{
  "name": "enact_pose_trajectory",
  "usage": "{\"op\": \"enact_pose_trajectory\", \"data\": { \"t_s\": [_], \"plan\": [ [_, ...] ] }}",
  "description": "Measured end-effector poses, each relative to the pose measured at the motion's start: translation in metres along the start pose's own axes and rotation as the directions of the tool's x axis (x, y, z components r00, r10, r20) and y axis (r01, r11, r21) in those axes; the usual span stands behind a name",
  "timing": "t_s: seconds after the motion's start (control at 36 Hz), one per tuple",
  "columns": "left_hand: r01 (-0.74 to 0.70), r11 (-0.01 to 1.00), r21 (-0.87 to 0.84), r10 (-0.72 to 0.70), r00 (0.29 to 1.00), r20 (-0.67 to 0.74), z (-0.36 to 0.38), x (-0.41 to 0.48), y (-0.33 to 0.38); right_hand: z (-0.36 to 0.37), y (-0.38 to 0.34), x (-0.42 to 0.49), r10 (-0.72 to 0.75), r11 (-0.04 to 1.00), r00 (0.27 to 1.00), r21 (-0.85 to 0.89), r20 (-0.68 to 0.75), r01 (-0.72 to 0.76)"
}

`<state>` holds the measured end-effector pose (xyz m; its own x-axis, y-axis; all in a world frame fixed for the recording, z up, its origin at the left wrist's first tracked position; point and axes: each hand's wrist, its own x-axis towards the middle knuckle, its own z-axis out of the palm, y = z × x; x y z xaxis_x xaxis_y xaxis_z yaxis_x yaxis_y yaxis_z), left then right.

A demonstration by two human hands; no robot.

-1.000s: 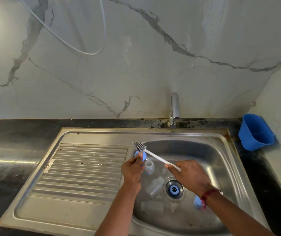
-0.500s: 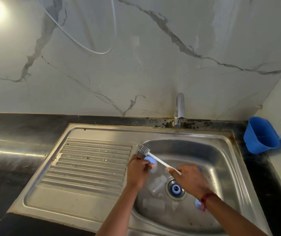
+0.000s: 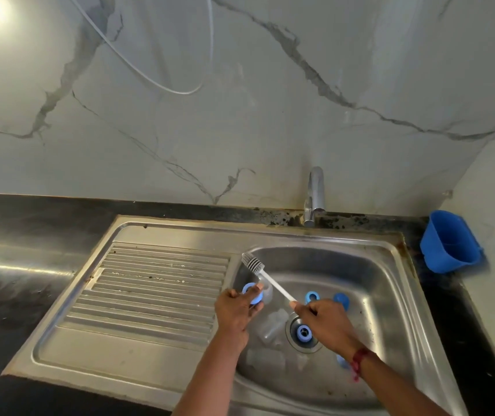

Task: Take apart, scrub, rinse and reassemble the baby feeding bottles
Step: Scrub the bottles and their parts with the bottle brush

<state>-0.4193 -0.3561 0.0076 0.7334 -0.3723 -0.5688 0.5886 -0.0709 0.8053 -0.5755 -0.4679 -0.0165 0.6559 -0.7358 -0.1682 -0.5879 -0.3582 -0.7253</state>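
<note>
My left hand grips a small clear baby bottle with a blue collar over the left side of the steel sink basin. My right hand holds the white handle of a bottle brush, whose grey bristle head points up and left past the bottle. Two clear bottle bodies lie on the basin floor below my hands. Blue rings and a blue cap lie farther back, and another blue part shows beside my right wrist.
A blue part sits in the drain. A chrome tap stands behind the basin. The ribbed drainboard is on the left, set in a black countertop. A blue plastic tub stands at the right, against the marble wall.
The view has shifted, so more of the basin shows, including blue parts behind my right hand. Both hands keep their hold; the brush head stays above the bottle.
</note>
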Motion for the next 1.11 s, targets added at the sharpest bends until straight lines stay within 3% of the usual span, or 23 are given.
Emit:
{"op": "enact_pose_trajectory", "data": {
  "t_s": [0.14, 0.25, 0.36, 0.53, 0.67, 0.75, 0.86, 1.11],
  "plan": [
    [0.085, 0.992, -0.093, -0.081, 0.995, 0.052, -0.004, 0.003, 0.009, -0.002, -0.009, -0.014, 0.035, 0.999, 0.999, 0.029, -0.013, -0.034],
    [0.111, 0.987, -0.117, -0.095, 0.986, 0.136, -0.004, 0.003, 0.014, -0.003, -0.009, -0.021, 0.052, 0.997, 0.998, -0.054, -0.023, -0.053],
    [0.042, 0.998, 0.039, -0.047, 0.988, 0.148, -0.002, 0.010, 0.007, 0.000, -0.012, -0.017, 0.072, 0.994, 0.997, -0.078, -0.028, -0.074],
    [-0.040, 0.979, 0.199, 0.060, 0.993, -0.099, -0.018, 0.054, -0.024, -0.026, -0.011, -0.017, 0.212, 0.977, 0.950, 0.069, -0.229, -0.202],
    [0.002, 0.952, 0.308, -0.026, 0.997, 0.075, -0.012, 0.029, -0.032, -0.031, 0.003, -0.020, 0.243, 0.970, 0.953, 0.031, -0.184, -0.241],
    [-0.085, 0.811, 0.579, 0.009, 0.991, 0.132, -0.003, 0.029, -0.052, -0.030, 0.011, -0.016, 0.255, 0.967, 0.952, 0.030, -0.168, -0.253],
    [-0.236, 0.628, 0.741, 0.036, 0.961, 0.276, 0.016, 0.024, -0.076, -0.032, 0.021, -0.010, 0.285, 0.958, 0.950, 0.053, -0.128, -0.280],
    [-0.463, 0.244, 0.852, -0.096, 0.863, 0.496, 0.054, 0.043, -0.110, -0.046, 0.045, 0.016, 0.353, 0.933, 0.928, 0.121, -0.119, -0.339]
  ]
}}
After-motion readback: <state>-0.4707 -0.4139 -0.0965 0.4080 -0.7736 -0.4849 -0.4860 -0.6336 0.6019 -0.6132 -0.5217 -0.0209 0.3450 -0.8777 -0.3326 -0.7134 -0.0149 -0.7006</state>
